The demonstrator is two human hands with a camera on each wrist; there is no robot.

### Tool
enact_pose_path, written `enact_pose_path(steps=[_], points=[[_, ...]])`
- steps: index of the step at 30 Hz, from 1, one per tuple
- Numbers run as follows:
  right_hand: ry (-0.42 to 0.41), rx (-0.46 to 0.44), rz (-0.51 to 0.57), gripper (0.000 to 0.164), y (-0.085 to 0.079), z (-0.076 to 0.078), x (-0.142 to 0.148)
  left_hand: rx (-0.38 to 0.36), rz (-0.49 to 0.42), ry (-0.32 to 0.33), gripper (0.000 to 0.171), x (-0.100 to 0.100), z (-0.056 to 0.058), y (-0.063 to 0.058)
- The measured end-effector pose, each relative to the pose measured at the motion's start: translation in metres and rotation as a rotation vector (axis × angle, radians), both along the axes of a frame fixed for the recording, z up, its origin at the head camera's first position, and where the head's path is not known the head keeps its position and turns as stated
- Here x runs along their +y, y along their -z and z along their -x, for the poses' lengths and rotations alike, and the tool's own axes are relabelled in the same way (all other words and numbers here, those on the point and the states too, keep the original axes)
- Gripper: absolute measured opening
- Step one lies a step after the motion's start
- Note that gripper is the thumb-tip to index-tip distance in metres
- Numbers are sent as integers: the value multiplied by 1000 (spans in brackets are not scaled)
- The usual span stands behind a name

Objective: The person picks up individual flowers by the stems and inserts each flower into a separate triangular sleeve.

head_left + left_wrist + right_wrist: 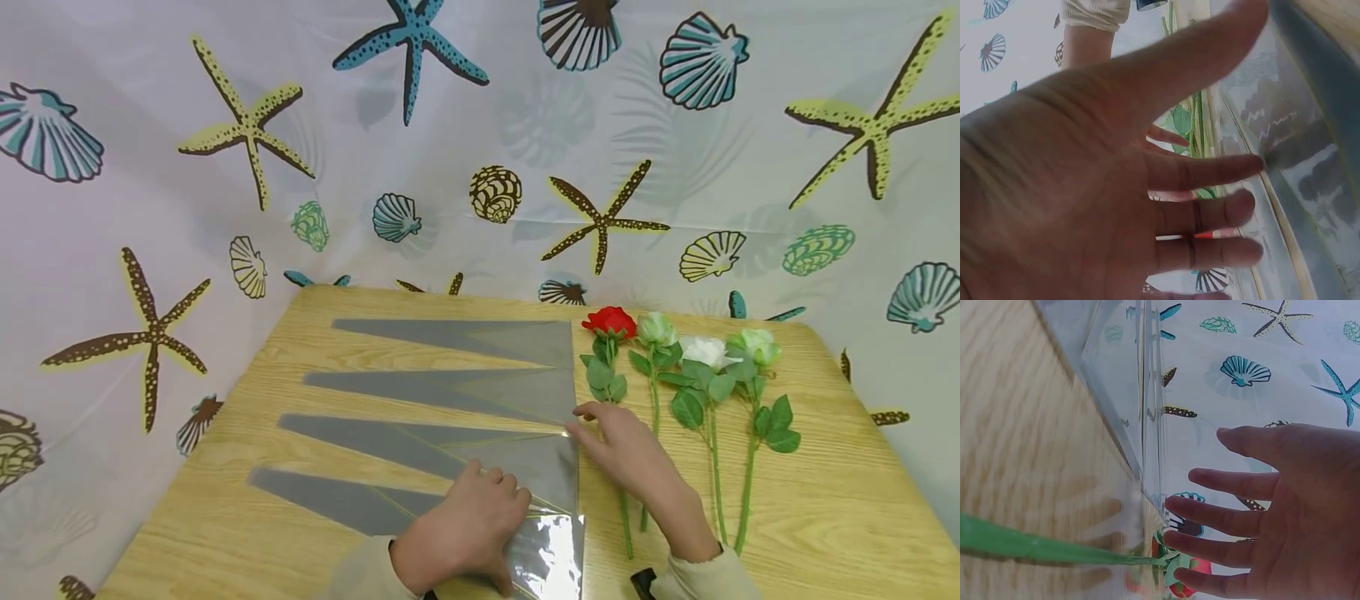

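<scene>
Several clear, tapered plastic flower sleeves lie in a row on the table, wide ends to the right. Over the nearest sleeve [300, 486] is my left hand [476, 517], palm down, fingers extended and holding nothing in the left wrist view. My right hand [630, 454] hovers by the right edge of the second-nearest sleeve [551, 467], its fingers spread and nothing between them. Below it runs the green stem [1035, 544] of the red artificial rose [611, 323]. I cannot tell whether either hand touches the plastic.
Right of the red rose lie a pale green rose [657, 330], a white rose [705, 352] and another greenish-white rose [757, 345], stems toward me. The two far sleeves [420, 385] lie behind the hands. A shell-patterned curtain [450, 150] surrounds the wooden table [840, 500].
</scene>
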State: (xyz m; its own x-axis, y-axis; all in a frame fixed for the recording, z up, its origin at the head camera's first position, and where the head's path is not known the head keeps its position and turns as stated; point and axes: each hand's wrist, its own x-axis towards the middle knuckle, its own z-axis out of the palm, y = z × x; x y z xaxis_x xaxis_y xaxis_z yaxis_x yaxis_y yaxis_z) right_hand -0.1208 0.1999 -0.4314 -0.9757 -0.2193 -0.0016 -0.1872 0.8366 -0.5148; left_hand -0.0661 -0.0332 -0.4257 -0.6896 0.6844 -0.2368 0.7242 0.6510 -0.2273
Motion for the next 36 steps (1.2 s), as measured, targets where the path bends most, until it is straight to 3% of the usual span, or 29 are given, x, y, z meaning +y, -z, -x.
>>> enact_pose_path(steps=[5, 14, 26, 29, 32, 34, 36], points=[[-1, -22, 19, 44, 0, 1, 1, 4, 18, -7, 77, 1, -1, -1], [-7, -32, 38, 46, 1, 0, 1, 99, 19, 20, 72, 0, -9, 5], [-20, -37, 34, 42, 2, 0, 4, 42, 22, 20, 69, 3, -10, 6], [-86, -109, 12, 31, -5, -4, 4, 44, 16, 20, 65, 4, -10, 6], [-189, -267, -5, 18, -13, -13, 5, 42, 23, 20, 55, 6, -9, 6], [-230, -372, -9, 17, -16, -20, 5, 27, 35, 19, 46, 7, -8, 7], [-232, -415, -43, 22, -17, -26, 2, 8, 38, 22, 38, 8, -6, 6]])
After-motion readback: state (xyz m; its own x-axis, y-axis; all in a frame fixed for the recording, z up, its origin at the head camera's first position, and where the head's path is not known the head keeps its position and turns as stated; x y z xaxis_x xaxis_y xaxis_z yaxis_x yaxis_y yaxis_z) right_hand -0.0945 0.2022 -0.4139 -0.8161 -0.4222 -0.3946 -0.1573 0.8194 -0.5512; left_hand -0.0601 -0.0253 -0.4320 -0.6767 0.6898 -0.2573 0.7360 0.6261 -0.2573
